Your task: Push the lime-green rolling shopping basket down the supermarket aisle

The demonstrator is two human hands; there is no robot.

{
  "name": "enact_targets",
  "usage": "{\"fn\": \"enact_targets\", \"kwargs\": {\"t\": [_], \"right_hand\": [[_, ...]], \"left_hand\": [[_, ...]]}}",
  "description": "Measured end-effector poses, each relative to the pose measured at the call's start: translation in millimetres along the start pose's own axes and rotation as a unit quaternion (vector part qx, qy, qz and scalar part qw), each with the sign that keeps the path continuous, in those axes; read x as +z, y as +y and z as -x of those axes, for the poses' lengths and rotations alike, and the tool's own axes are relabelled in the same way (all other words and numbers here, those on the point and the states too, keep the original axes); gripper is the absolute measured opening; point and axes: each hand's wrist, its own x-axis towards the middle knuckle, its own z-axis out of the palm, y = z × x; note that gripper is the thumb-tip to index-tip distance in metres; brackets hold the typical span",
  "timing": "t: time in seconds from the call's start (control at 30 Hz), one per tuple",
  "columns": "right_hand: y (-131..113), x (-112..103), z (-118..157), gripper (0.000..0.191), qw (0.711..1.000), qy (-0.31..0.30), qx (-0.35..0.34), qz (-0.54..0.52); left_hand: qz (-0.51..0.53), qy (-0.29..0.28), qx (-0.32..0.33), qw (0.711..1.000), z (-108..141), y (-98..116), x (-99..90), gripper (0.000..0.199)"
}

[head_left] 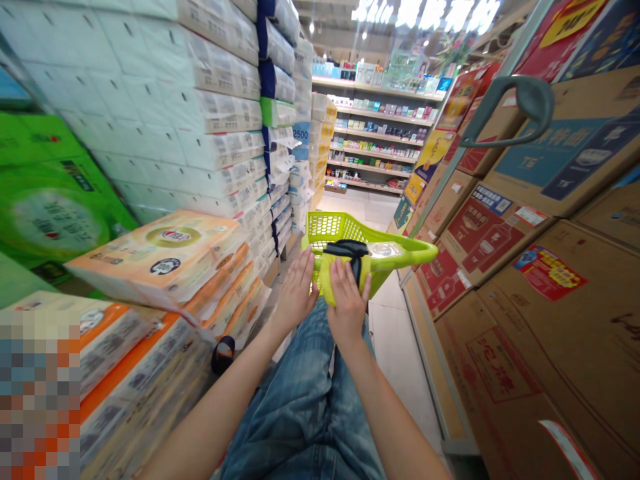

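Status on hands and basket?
Left hand open beside the lime-green shopping basket. Right hand flat on it, by a black strap. Tissue packs left, cardboard cartons right.

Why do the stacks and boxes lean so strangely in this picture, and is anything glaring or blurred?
In the head view, wide-angle distortion bends the stacked tissue packs and cardboard cartons inward; the ceiling lights glare white; a pixelated patch hides the lower-left corner; the left hand and right hand look fairly sharp.
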Motion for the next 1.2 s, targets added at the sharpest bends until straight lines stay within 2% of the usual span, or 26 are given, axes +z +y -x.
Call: {"fn": "enact_targets", "kwargs": {"t": [0.07, 0.13, 0.23, 0.33, 0.4, 0.47, 0.53, 0.7, 0.77, 0.83, 0.97, 1.03, 1.13, 1.2], "right_hand": [[-14, 4, 1, 0.062, 0.999, -0.018, -0.036, -0.015], [-15, 3, 2, 0.064, 0.998, -0.028, -0.049, -0.018], [6, -5, 2, 0.069, 0.999, -0.026, -0.036, 0.000], [34, -12, 2, 0.072, 1.000, 0.000, 0.013, 0.027], [42, -13, 2, 0.073, 0.998, 0.014, 0.041, 0.037], [38, -11, 3, 0.073, 0.998, 0.015, 0.046, 0.034], [24, -6, 4, 0.070, 0.999, 0.009, 0.031, 0.019], [-11, 2, 4, 0.061, 0.999, -0.020, -0.046, -0.022], [-10, 1, 5, 0.062, 0.998, -0.025, -0.059, -0.022], [1, -2, 5, 0.065, 0.998, -0.021, -0.050, -0.009], [32, -8, 10, 0.073, 0.999, 0.006, 0.012, 0.029], [37, -9, 11, 0.075, 0.998, 0.019, 0.040, 0.037], [22, -3, 10, 0.071, 0.998, 0.028, 0.059, 0.026], [4, 2, 9, 0.066, 0.999, 0.014, 0.033, 0.008]], "left_hand": [[0.001, -0.003, -0.001, 1.000, 1, -1, -1.5, 0.075], [-0.003, -0.007, -0.002, 1.000, 1, -1, -3.8, 0.076], [-0.014, -0.011, 0.004, 1.000, 0, -1, -5.8, 0.075], [-0.008, -0.005, 0.008, 1.000, -1, 1, -4.8, 0.074], [-0.002, -0.003, 0.008, 1.000, -2, 1, -2.8, 0.075], [0.001, -0.001, 0.005, 1.000, -1, 1, -0.8, 0.075], [0.001, 0.002, 0.002, 1.000, -1, 0, 0.4, 0.075], [0.010, -0.004, -0.002, 1.000, 0, -1, -1.8, 0.076], [0.009, -0.004, -0.006, 1.000, 0, -1, -3.0, 0.076], [0.003, -0.004, -0.003, 1.000, -1, 0, -3.0, 0.075], [-0.003, 0.002, 0.002, 1.000, -1, 1, 0.0, 0.075], [-0.002, 0.003, 0.003, 1.000, -1, 1, 1.5, 0.075], [0.000, 0.002, 0.004, 1.000, -1, 1, 1.2, 0.076], [0.006, -0.005, 0.003, 1.000, -1, 1, -0.9, 0.077]]}}
